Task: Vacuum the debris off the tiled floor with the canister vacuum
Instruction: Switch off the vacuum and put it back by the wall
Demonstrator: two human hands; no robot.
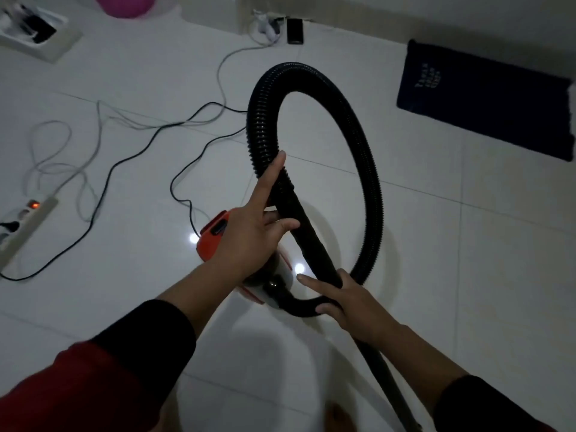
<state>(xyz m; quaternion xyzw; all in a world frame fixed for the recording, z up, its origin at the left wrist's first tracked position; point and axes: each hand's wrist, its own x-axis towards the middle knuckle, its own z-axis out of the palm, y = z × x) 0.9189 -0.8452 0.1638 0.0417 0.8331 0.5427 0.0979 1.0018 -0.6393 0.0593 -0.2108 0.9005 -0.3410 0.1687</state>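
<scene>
An orange and white canister vacuum [215, 235] stands on the white tiled floor [436, 244], mostly hidden under my left arm. Its black ribbed hose [367, 157] rises in a big loop and joins a smooth black wand [308, 235] that slants down toward the bottom of the view. My left hand [252, 226] grips the wand's upper end just below the hose cuff, index finger stretched along it. My right hand [339, 297] wraps around the wand lower down, above the hose's curved end at the canister. No debris is visible on the tiles.
A black power cord [131, 160] and a grey cable [62, 163] snake across the floor to a power strip [25, 219] with a lit switch at left. A dark mat [486, 101] lies at upper right. A white tray [34, 29], a pink object [124, 4] and chargers [280, 28] sit along the far wall.
</scene>
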